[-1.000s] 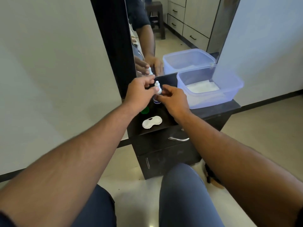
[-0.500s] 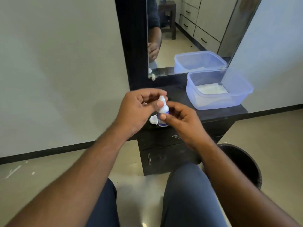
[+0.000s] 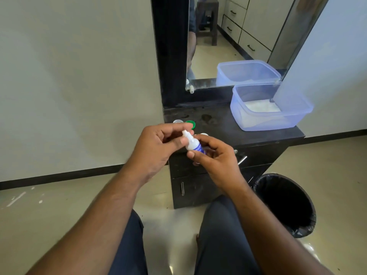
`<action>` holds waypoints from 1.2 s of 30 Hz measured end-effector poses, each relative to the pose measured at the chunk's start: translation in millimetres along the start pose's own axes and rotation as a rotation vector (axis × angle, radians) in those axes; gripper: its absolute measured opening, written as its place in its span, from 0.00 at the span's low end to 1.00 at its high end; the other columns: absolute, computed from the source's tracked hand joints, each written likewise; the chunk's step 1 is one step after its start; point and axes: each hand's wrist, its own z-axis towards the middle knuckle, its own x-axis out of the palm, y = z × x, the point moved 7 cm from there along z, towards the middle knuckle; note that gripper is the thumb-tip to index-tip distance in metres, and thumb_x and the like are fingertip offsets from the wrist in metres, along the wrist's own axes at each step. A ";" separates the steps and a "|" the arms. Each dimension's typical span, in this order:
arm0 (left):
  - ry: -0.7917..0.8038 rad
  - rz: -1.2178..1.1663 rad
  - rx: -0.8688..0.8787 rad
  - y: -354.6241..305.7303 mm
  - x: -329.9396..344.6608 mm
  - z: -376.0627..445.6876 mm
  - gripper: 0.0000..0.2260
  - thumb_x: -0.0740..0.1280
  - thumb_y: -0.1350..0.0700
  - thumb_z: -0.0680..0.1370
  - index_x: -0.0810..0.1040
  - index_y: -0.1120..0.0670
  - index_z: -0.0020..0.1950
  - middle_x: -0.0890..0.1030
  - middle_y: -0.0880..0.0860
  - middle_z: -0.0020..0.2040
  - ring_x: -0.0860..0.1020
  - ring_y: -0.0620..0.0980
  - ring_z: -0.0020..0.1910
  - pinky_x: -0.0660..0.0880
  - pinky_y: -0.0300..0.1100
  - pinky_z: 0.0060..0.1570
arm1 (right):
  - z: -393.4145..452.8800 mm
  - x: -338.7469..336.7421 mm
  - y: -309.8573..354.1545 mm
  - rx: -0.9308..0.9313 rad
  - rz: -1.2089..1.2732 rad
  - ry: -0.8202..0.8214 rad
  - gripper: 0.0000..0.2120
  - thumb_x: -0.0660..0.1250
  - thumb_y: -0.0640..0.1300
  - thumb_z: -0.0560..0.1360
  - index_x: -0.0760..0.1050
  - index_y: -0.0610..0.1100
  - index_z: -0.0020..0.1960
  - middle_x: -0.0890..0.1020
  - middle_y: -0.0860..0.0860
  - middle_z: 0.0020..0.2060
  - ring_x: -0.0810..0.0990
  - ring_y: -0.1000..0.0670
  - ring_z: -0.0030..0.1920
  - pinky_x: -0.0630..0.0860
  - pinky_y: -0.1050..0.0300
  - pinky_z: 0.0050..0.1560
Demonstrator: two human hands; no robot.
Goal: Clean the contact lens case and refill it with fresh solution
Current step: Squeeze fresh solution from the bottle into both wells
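Right hand (image 3: 214, 159) grips bottle (image 3: 193, 145) upright over counter (image 3: 228, 128); left hand (image 3: 156, 147) fingers pinch nozzle, probably twisting off a cap. Green cap (image 3: 191, 124) and clear cap (image 3: 178, 121) parked behind. Case (image 3: 204, 134) mostly hidden by hands.

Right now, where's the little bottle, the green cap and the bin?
little bottle (image 3: 193, 144), head view, white shoulder.
green cap (image 3: 191, 123), head view, top face.
bin (image 3: 309, 207), head view, black liner at right rim.
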 end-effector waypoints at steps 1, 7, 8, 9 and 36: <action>-0.045 0.033 0.012 0.7 -2.5 0.7 0.12 0.72 0.62 0.73 0.83 0.53 0.55 0.85 0.49 0.52 0.83 0.46 0.52 0.79 0.45 0.56 | -0.4 -3.0 -0.9 0.012 0.007 -0.008 0.16 0.73 0.35 0.70 0.80 0.49 0.54 0.83 0.48 0.48 0.81 0.53 0.45 0.81 0.55 0.44; -0.290 0.091 0.026 1.9 -5.8 5.4 0.10 0.77 0.52 0.69 0.84 0.57 0.41 0.83 0.53 0.35 0.78 0.46 0.32 0.77 0.36 0.34 | 2.9 -13.9 -7.5 0.040 0.072 -0.098 0.19 0.77 0.35 0.65 0.80 0.42 0.55 0.84 0.45 0.47 0.81 0.53 0.45 0.79 0.55 0.48; -0.318 0.088 0.023 2.3 -5.9 5.5 0.11 0.77 0.50 0.68 0.83 0.57 0.40 0.82 0.54 0.33 0.75 0.45 0.30 0.74 0.35 0.31 | 2.8 -15.1 -7.2 0.035 0.072 -0.103 0.19 0.77 0.34 0.65 0.80 0.42 0.55 0.84 0.45 0.47 0.81 0.53 0.45 0.80 0.54 0.48; -0.342 0.090 0.012 3.2 -5.6 5.5 0.11 0.77 0.49 0.68 0.83 0.57 0.39 0.81 0.54 0.32 0.74 0.44 0.29 0.72 0.35 0.30 | 2.2 -16.4 -6.2 0.028 0.067 -0.107 0.19 0.77 0.34 0.65 0.80 0.43 0.54 0.84 0.46 0.46 0.81 0.53 0.44 0.80 0.54 0.47; -0.142 0.524 0.127 -27.0 3.5 76.1 0.05 0.74 0.54 0.72 0.84 0.52 0.45 0.83 0.49 0.39 0.80 0.44 0.38 0.74 0.35 0.37 | 2.1 -36.0 -14.4 0.137 0.324 -0.268 0.14 0.74 0.38 0.68 0.80 0.44 0.53 0.85 0.44 0.46 0.84 0.44 0.42 0.82 0.53 0.36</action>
